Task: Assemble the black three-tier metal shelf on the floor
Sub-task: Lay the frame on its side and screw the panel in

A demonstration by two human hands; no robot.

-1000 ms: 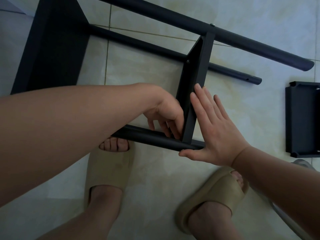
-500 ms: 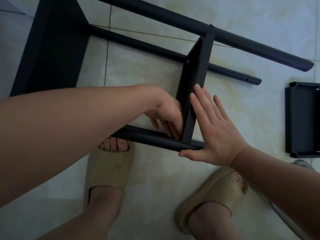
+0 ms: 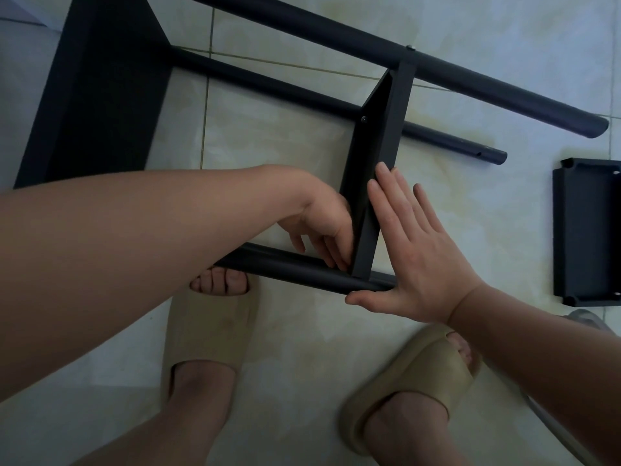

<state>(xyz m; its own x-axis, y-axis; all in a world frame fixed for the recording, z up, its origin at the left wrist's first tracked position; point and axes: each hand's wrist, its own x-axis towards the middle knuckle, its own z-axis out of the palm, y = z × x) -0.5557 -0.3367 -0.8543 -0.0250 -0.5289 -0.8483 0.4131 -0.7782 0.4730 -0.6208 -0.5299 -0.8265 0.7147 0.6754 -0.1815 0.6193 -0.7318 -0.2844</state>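
The black shelf frame lies on its side on the tiled floor. Its middle tier [image 3: 379, 136] stands on edge between the far pole [image 3: 470, 85] and the near pole [image 3: 285, 267]. My left hand [image 3: 322, 227] reaches into the inner corner where this tier meets the near pole, fingers bent, tips hidden against the metal. My right hand [image 3: 420, 257] presses flat with straight fingers on the tier's outer face, thumb along the near pole's end. Another tier [image 3: 100, 95] closes the frame at the left. A lower pole [image 3: 268, 85] runs behind.
A loose black tier [image 3: 588, 230] lies flat on the floor at the right edge. My feet in beige slippers [image 3: 208, 331] [image 3: 413, 375] stand just below the near pole. A grey object [image 3: 584, 319] pokes in at the right.
My left fingers have shifted slightly in the corner. The right hand and the frame have stayed where they were.
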